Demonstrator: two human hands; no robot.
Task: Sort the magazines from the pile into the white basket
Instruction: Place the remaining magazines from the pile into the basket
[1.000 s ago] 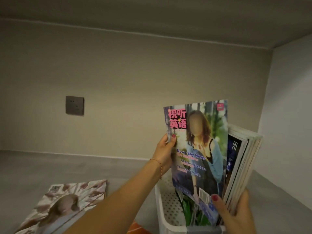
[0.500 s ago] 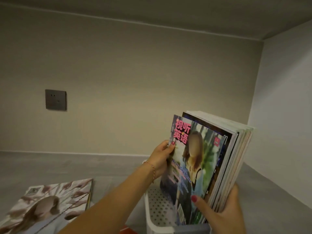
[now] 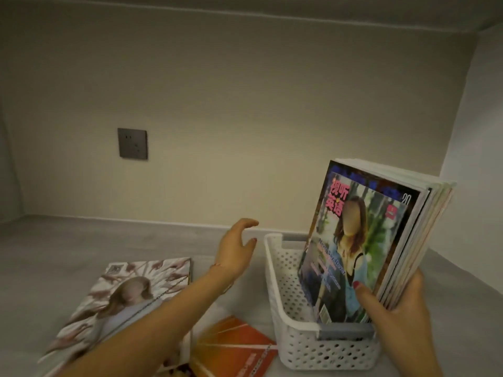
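Observation:
A white perforated basket (image 3: 283, 303) stands on the grey shelf at lower right. Several magazines stand upright in it, leaning right. The front one (image 3: 351, 248) has a colourful cover with pink characters and a woman. My right hand (image 3: 397, 317) grips the lower right of this upright stack, thumb on the front cover. My left hand (image 3: 236, 248) hovers open just left of the basket, holding nothing. The pile lies at lower left: a large magazine (image 3: 128, 289) with a pale feathery cover on top, partly under my left forearm, and an orange magazine (image 3: 234, 346) beside it.
The shelf is a grey recess with a back wall, a side wall close on the right and a ceiling above. A dark wall socket (image 3: 132, 143) sits on the back wall at left. Bare grey surface (image 3: 68, 248) stretches behind the pile.
My left hand has let go of the front magazine and drawn back to the left, fingers spread. The magazine now stands lower in the basket against the stack. The view has tilted down.

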